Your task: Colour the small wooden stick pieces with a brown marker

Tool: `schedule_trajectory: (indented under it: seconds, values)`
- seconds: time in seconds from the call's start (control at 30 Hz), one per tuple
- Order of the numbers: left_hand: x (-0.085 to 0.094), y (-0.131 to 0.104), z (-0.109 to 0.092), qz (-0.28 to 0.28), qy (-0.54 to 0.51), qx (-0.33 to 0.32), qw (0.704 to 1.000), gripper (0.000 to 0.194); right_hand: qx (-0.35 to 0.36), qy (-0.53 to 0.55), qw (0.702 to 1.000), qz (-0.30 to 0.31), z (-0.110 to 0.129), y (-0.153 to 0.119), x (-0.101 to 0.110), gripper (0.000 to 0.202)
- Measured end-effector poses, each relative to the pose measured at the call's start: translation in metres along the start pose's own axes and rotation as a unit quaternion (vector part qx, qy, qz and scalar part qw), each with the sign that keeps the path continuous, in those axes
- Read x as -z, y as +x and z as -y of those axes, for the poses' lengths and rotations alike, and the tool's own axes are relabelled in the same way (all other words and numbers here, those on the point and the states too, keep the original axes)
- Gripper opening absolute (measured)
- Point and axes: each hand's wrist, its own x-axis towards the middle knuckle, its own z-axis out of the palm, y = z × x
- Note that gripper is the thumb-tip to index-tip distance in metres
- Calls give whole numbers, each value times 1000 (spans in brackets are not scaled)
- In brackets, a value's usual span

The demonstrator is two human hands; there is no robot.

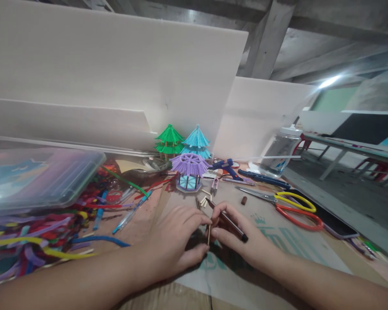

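My left hand pinches a small thin stick upright between thumb and fingers. My right hand is closed on a dark brown marker, its tip pointing up and left and its black end toward my wrist. The right fingertips meet the stick's upper part. A brown marker cap lies apart on the sheet. Several short pale sticks lie just beyond my hands. Behind them stands a small purple-roofed pavilion, with a green tiered one and a blue tiered one farther back.
At left, fuzzy craft strips are heaped beneath a clear plastic box. Scissors, a phone, a blue glue gun, a utility knife and a clear bottle are at right. White boards stand behind.
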Motion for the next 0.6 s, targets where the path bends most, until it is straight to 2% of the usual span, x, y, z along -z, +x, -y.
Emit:
schedule_trajectory:
  seconds: [0.13,0.27,0.4,0.47,0.6]
  values:
    - [2,2,-3,5,4,49,999,32,29,-43,998,-27,-3,-2,2,24]
    - [4,2,-2,5,-1,86,996,30,81,-53,994,-55,-7,-2,8,35]
    - [2,3,1,14,-4,102,995,31,134,-126,976,-115,-6,0,14,41]
    - [2,3,2,13,-6,105,994,30,140,-149,969,-140,-5,1,15,37]
    - [3,4,2,-1,-2,114,993,28,119,-140,973,-141,-2,0,13,28]
